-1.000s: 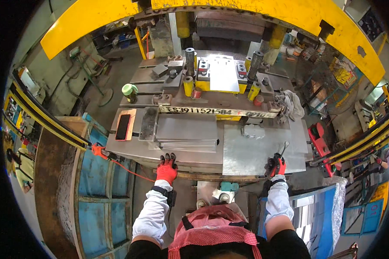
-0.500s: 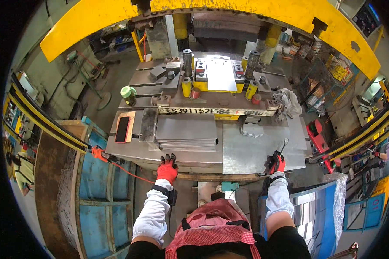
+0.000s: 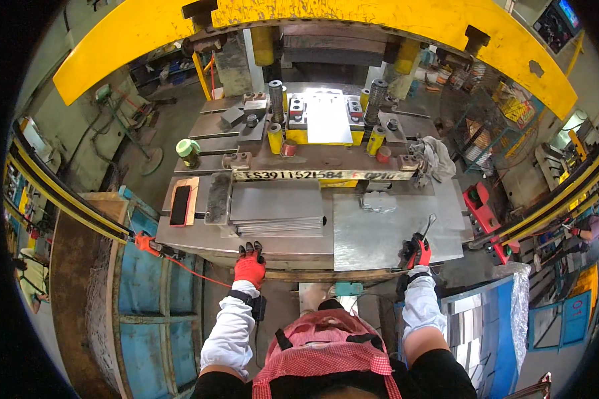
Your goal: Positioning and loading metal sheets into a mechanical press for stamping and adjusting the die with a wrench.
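My left hand, in a red glove with black fingertips, rests at the front edge of the metal press table. Its fingers are spread and it holds nothing. Just beyond it lies a stack of grey sheet-metal plates. My right hand, gloved alike, is closed round a thin metal rod tool with a bent end. That hand sits over a wide flat metal sheet near the right front edge. A small pile of cut metal pieces lies at the sheet's far side.
A bright metal blank lies on the die between guide posts. The yellow press frame arches above. Also there are a phone, a green-lidded bottle, grey rags, a red container and a blue bin.
The whole view has shifted slightly, moving the table leftward in the picture. Both hands keep about the same places on the table, and the right hand still holds the rod tool.
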`<state>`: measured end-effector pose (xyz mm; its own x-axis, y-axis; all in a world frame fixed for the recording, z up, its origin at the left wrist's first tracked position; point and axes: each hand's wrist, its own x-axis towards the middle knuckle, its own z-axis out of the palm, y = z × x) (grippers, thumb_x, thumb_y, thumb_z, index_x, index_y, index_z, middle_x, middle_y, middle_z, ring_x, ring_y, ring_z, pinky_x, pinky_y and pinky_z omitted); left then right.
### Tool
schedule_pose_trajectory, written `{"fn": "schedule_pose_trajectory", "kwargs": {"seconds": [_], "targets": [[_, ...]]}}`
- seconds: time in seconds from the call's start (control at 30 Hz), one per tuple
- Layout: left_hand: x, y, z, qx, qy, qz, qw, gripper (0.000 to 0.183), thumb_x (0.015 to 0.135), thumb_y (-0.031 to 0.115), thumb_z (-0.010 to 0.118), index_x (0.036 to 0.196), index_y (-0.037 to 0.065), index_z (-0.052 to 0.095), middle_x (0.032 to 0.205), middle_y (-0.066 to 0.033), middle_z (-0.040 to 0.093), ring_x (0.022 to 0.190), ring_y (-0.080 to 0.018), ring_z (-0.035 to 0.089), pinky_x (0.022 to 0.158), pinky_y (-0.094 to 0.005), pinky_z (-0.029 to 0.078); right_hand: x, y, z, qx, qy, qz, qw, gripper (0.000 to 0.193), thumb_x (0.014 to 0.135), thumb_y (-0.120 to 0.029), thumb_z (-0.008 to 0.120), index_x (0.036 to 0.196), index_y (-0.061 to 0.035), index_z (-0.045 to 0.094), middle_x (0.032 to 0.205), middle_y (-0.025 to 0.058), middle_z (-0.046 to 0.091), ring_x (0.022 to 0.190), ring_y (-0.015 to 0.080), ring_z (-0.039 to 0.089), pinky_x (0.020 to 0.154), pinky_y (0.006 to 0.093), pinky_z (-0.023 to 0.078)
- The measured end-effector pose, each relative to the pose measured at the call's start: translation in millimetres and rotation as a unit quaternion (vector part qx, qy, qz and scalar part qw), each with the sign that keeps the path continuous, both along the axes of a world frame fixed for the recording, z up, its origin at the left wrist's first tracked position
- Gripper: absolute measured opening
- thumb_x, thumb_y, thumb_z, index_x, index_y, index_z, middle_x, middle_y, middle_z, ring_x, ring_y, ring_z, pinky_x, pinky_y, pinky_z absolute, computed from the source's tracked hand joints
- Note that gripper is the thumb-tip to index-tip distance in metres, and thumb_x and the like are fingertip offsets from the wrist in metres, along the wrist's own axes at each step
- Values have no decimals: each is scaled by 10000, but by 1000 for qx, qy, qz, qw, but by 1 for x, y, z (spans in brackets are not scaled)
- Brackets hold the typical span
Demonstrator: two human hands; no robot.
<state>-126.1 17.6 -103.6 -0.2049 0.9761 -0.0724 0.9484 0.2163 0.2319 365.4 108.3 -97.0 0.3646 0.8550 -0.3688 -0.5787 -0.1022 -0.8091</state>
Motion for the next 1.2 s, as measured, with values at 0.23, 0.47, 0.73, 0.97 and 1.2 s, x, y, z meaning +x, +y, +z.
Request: {"fn": "schedule_pose_trajectory", "kwargs": {"seconds": [0.23, 0.47, 0.73, 0.97, 1.2], "targets": [[2, 0, 2, 0, -3, -7, 1000, 521, 803, 297, 494, 1297, 162, 396, 1352, -149, 363, 1232, -391, 335, 945, -471, 366, 4, 0, -6, 22, -8, 9, 1000, 227, 793, -199, 621, 958, -115, 490, 652, 119, 545, 432, 219, 492, 383, 352, 439], [-6, -2, -4, -18, 1, 1, 1000, 572, 761, 325, 554, 1293, 174, 406, 1348, -159, 364, 1212, -409, 353, 939, -470, 379, -1, 0, -8, 23, 27, 13, 999, 327, 798, -169, 586, 1093, -83, 474, 614, 92, 517, 427, 201, 477, 387, 333, 434], [2, 6, 7, -68, -19, 9, 997, 587, 791, 334, 539, 1330, 195, 351, 1392, -152, 292, 1247, -418, 290, 1002, -439, 325, 6, 1, -6, 16, 17, 14, 1000, 321, 791, -177, 598, 1076, -102, 468, 627, 112, 536, 442, 217, 502, 393, 363, 454], [3, 7, 6, -36, -24, -11, 999, 559, 819, 343, 483, 1336, 189, 339, 1386, -166, 296, 1240, -432, 294, 1005, -441, 319, 6, -1, -3, 14, 0, 0, 1000, 338, 787, -177, 607, 1088, -98, 474, 641, 119, 540, 438, 219, 491, 391, 366, 450], [1, 3, 9, -20, -12, -8, 1000, 528, 794, 337, 533, 1270, 133, 428, 1342, -178, 361, 1222, -408, 331, 999, -415, 332, 5, -1, -8, 20, -11, 5, 1000, 280, 793, -192, 619, 1039, -126, 504, 659, 113, 553, 436, 219, 500, 384, 359, 445]]}}
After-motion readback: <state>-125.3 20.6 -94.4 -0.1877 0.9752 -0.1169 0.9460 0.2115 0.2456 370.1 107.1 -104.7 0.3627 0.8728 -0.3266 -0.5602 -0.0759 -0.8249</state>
